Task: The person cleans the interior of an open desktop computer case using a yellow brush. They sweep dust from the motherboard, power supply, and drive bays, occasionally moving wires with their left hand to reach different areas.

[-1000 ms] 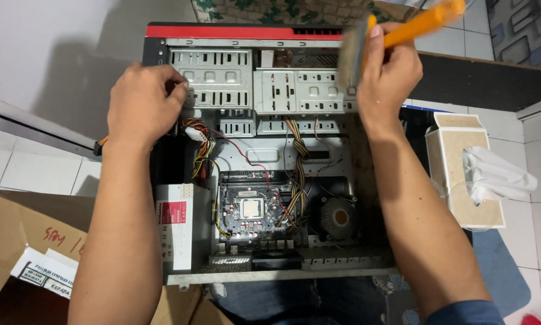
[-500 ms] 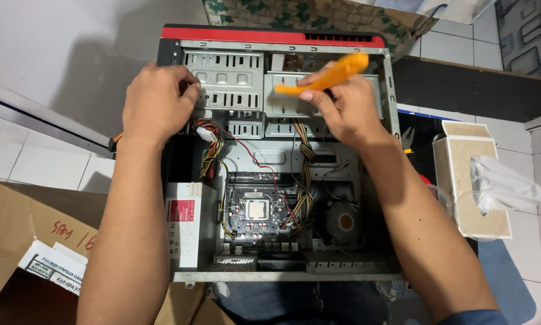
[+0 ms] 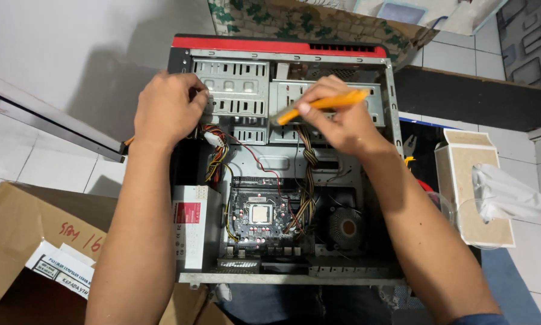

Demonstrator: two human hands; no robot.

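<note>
An open desktop computer case (image 3: 282, 47) with a red front strip lies on its side below me. My left hand (image 3: 167, 108) grips the left edge of its metal drive cage (image 3: 237, 90). My right hand (image 3: 342, 120) holds a brush with an orange handle (image 3: 324, 104), its bristle end pointing left at the drive bays. Lower inside the case sit the motherboard with a bare processor (image 3: 259, 213), bundles of coloured cables (image 3: 306, 180) and a round fan (image 3: 344, 227). A power supply (image 3: 189, 232) lies at the lower left of the case.
A brown cardboard box (image 3: 29, 235) with white paper labels sits at the lower left. A tissue box (image 3: 472, 192) with a white tissue sticking out stands on the right. Pliers (image 3: 410, 147) lie beside the case. Patterned cardboard (image 3: 306, 24) lies behind it on the tiled floor.
My right hand has brought the orange-handled brush down from above the case's top right corner to the drive bays. My left hand has stayed on the drive cage.
</note>
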